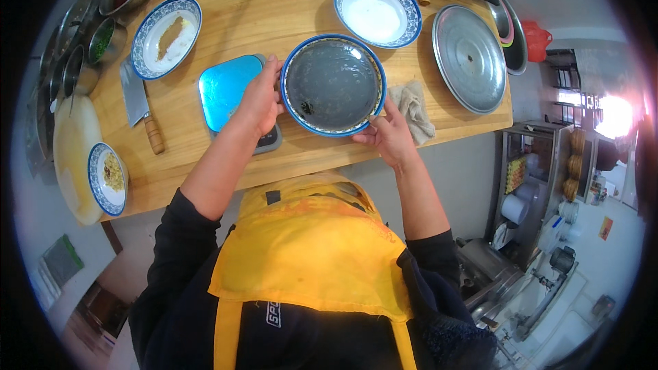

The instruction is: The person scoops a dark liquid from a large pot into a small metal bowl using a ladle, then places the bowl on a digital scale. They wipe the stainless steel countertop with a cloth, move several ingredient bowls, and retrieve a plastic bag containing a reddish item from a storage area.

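Note:
Both hands grip the rim of a round, blue-edged bowl [333,85] that holds a dark grey substance with a glossy surface. On its left side is my left hand [262,97], fingers at the rim. My right hand [388,128] grasps the lower right edge, thumb on top. Left of the bowl, partly under my left forearm, lies a kitchen scale [229,87] with a shiny blue platform. A crumpled cloth [413,113] rests just right of my right hand. Behind the bowl stands a blue-patterned dish [378,10] of white contents.
A cleaver [136,95] lies at left, beside a patterned bowl [167,37] of white and brown powders. A smaller bowl [108,179] of chopped yellowish food sits on a round cutting board [77,159]. At right is a metal lid [469,59]; metal pots [107,41] line the far left.

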`<move>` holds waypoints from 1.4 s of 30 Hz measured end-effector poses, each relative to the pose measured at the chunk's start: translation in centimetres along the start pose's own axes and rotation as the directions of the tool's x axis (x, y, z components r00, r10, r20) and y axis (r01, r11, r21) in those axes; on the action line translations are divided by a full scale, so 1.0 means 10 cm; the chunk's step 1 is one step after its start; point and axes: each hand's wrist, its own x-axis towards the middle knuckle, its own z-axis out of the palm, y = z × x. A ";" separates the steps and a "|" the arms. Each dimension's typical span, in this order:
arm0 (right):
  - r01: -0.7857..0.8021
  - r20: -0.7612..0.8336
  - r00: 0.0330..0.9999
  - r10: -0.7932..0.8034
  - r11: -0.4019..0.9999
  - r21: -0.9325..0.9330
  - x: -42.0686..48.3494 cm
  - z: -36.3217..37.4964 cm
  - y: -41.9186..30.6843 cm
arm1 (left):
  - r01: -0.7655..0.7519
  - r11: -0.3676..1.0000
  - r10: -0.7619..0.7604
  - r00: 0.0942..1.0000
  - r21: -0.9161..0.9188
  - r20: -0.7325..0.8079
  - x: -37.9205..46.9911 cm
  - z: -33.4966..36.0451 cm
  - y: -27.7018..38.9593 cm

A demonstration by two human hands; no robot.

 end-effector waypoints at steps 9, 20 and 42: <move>-0.025 -0.127 0.992 0.005 0.988 -0.153 -0.39 -0.06 0.17 | -0.423 0.887 0.457 0.863 0.185 -0.214 -0.42 -0.45 0.01; 0.334 0.313 0.939 -0.143 0.604 -0.724 0.13 1.01 0.80 | -0.090 0.893 0.300 0.850 0.441 -0.434 -0.79 -1.52 -0.53; 0.052 0.485 0.867 0.117 0.946 -0.320 -0.81 2.14 1.06 | -0.494 0.869 0.472 0.814 0.026 -0.339 -2.89 -1.60 -1.16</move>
